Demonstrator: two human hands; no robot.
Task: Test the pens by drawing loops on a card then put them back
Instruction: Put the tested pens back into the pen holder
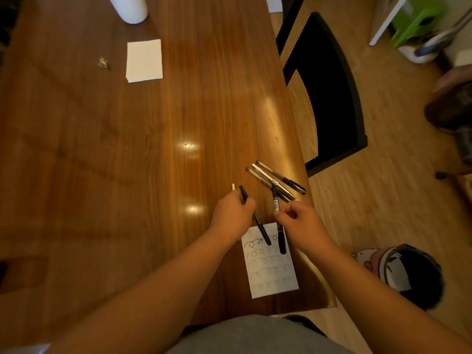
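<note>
— What is sitting closest to the lens?
— A grey shirt (255, 335) is filling the bottom edge, and two bare forearms are reaching out from it towards the table's near right corner.
— And the pens?
— The left hand (232, 215) is gripping a black pen (263, 232), fingers curled round the middle of the barrel. Its long axis is running from far left to near right, and its near end is hanging over the top of the card (273, 274). The right hand (298, 223) is pinching a second pen (281, 241) between thumb and fingertips. That one is lying almost straight near to far, its dark near end over the card's top right part.
— How is the card lying?
— Flat by the table's right edge, long side running near to far, carrying rows of drawn loops.
— And further out?
— The loose pens (278, 178) are lying bunched just beyond the right hand, slanting far left to near right.
— The surface?
— A glossy brown wooden table (153, 149) is catching lamp glare. A stack of white cards (144, 60) is lying far left, with a white cylinder (130, 8) standing beyond it.
— The room?
— A black chair (329, 93) is standing to the right on a pale wooden floor (383, 187), and a patterned slipper (398, 272) is lying near right.
</note>
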